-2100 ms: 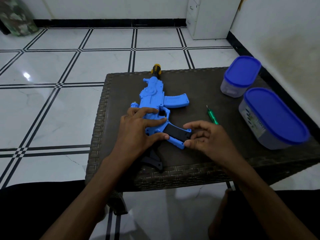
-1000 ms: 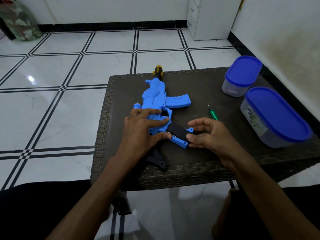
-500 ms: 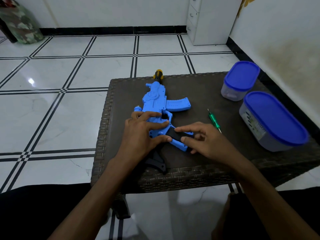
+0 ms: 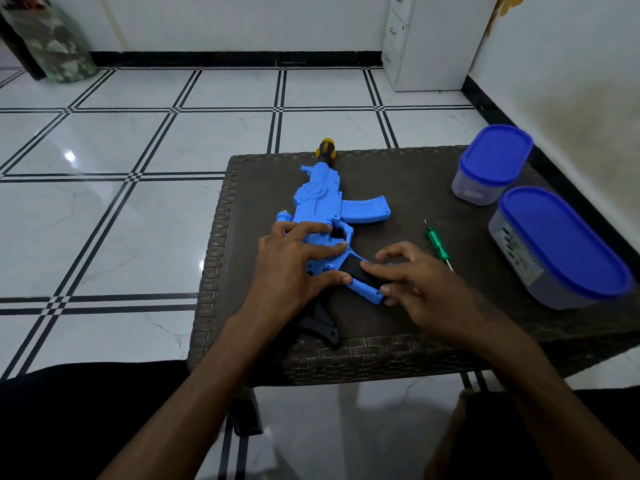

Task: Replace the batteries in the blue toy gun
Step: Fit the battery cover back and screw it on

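Pressing my left hand [image 4: 291,268] flat on the blue toy gun [image 4: 325,216] lying on the wicker table [image 4: 398,334], my right hand [image 4: 415,289] fingertips resting on its black grip panel [image 4: 360,275], fingers loosely spread, green screwdriver [image 4: 438,244] just right of the gun, two blue-lidded tubs [image 4: 561,247] farther right

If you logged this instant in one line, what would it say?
left hand: presses blue toy gun flat | right hand: fingers on black grip panel | green screwdriver: idle on table

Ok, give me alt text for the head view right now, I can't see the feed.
Left hand presses the blue toy gun flat on a dark woven table while right hand fingers work at its black grip panel. A green screwdriver lies right of them, beside two blue-lidded containers.
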The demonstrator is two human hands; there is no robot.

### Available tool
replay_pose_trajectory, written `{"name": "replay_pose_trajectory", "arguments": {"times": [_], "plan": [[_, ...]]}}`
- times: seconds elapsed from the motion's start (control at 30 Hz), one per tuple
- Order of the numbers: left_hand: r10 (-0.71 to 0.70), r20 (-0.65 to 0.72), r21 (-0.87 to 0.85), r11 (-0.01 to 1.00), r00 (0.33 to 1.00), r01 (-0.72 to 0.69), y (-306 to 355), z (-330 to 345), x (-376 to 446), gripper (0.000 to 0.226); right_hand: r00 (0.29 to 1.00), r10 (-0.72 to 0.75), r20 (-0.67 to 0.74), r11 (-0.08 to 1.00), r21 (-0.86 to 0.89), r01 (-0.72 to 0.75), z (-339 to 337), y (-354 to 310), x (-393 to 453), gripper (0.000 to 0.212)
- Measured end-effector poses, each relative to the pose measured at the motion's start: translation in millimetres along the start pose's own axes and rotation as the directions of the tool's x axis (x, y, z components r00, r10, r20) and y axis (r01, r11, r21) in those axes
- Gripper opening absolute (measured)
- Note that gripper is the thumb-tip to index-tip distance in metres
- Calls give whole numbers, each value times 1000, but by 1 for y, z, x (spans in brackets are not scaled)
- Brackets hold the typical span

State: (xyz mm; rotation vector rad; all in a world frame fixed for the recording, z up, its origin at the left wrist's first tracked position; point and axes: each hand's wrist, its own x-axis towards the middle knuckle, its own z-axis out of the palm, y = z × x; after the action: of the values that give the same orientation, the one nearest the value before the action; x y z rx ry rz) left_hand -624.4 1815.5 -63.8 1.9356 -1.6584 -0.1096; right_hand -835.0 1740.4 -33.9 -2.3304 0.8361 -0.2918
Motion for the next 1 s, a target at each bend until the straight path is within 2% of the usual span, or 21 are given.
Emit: {"name": "replay_pose_trajectory", "arguments": {"times": [0.23, 0.4, 0.5, 0.63, 0.73, 1.0], "plan": [[-9, 17, -2, 1000, 1000, 9, 2, -1, 1, 51, 998, -33, -49, 995, 97, 38, 0, 2, 2, 44], [17, 24, 13, 1000, 1000, -17, 2, -2, 1, 56, 989, -44, -143, 998, 29, 48, -3, 9, 1, 40], [22, 2, -2, 1000, 1000, -22, 1, -2, 0, 53, 980, -53, -190, 997, 53, 64, -3, 11, -2, 33], [20, 8, -6, 1000, 1000, -20, 2, -2, 0, 53, 987, -32, -160, 992, 117, 51, -2, 12, -4, 39], [17, 10, -2, 1000, 1000, -17, 2, -2, 0, 53, 981, -55, -189, 987, 140, 82, 1, 12, -5, 38], [24, -8, -12, 1000, 1000, -24, 0, 0, -1, 53, 937, -194, -292, 981, -60, 184, 8, 16, -14, 32]]}}
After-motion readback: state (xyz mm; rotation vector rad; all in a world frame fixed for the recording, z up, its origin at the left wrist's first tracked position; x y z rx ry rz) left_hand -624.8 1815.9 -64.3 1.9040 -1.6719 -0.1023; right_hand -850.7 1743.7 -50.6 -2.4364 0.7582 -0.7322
